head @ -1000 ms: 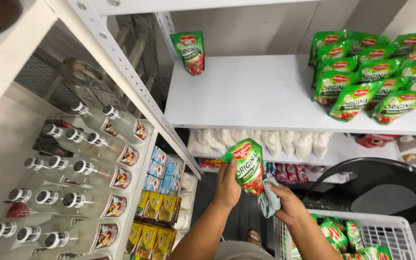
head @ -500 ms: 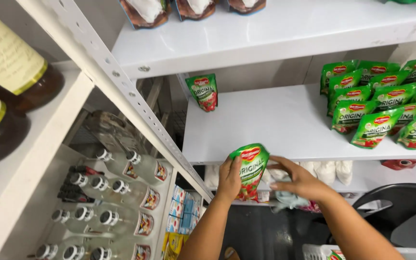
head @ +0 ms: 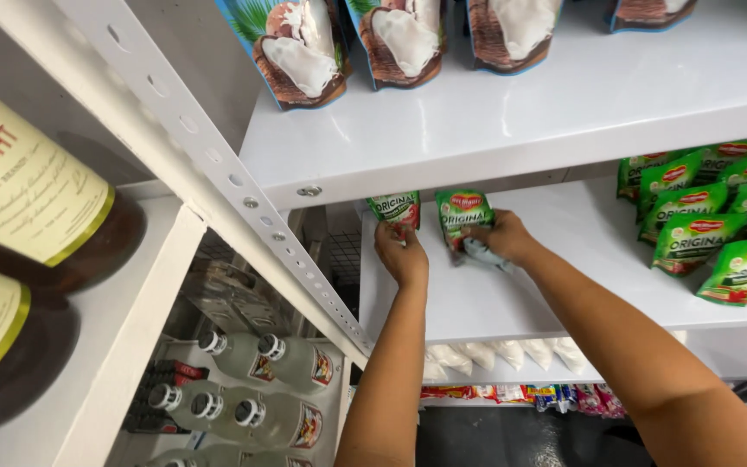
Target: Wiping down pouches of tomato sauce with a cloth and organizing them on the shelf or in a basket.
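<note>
Left hand (head: 401,252) clamped on one green pouch (head: 396,210), right hand (head: 501,238) on another (head: 463,214) (grey cloth beneath), both upright at mid-frame on the white shelf (head: 477,303), faces outward for display.

left hand (head: 401,255) raised; right hand (head: 501,238) clenched

Green pouches (head: 465,216) under the hands: glossy plastic film, slightly crinkled. Middle shelf (head: 494,303): smooth white laminate, faint sheen. Upright post (head: 218,173): matt white painted metal, punched holes. Coconut packs (head: 304,52) far up: shiny plastic. Left bottles (head: 36,199): dark glossy glass, matt paper labels. Near-left clear bottles (head: 252,415): glossy, metal caps.
</note>
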